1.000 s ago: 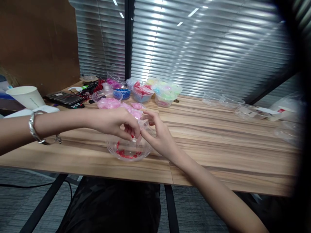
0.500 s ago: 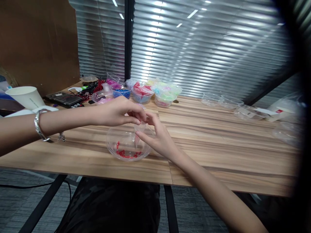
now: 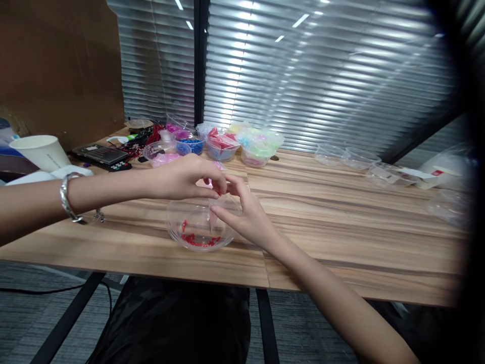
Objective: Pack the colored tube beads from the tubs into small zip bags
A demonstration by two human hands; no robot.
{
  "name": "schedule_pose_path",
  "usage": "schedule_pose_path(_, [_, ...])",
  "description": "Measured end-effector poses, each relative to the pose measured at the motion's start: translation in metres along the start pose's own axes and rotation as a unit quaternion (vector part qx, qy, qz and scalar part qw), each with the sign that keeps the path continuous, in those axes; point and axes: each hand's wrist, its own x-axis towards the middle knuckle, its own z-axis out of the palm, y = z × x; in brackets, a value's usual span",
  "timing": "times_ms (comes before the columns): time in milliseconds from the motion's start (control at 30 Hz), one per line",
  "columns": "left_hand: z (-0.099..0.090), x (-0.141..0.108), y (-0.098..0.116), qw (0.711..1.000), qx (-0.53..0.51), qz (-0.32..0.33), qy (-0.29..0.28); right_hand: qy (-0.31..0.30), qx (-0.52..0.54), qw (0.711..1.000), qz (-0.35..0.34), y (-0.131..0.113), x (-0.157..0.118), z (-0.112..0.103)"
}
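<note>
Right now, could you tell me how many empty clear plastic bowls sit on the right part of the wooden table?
3, perhaps more: one empty clear plastic bowl, a second bowl beside it, and a third further right. Blurred clear plastic at the far right edge may hide others.

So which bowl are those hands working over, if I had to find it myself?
Start at the wooden table and come to its near edge, away from the cluster of colourful tubs by the blinds. The clear bowl sits alone there, right under both hands. Unlike the full tubs, it holds only a few red bits at the bottom.
</note>
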Motion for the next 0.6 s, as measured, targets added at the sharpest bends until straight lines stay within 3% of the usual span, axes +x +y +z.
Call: schedule_pose_path(600, [0.0031, 0.0022, 0.003, 1.0, -0.002, 0.0, -0.007, 0.0, 0.008, 1.0, -0.002, -0.0035, -0.0001, 0.0008])
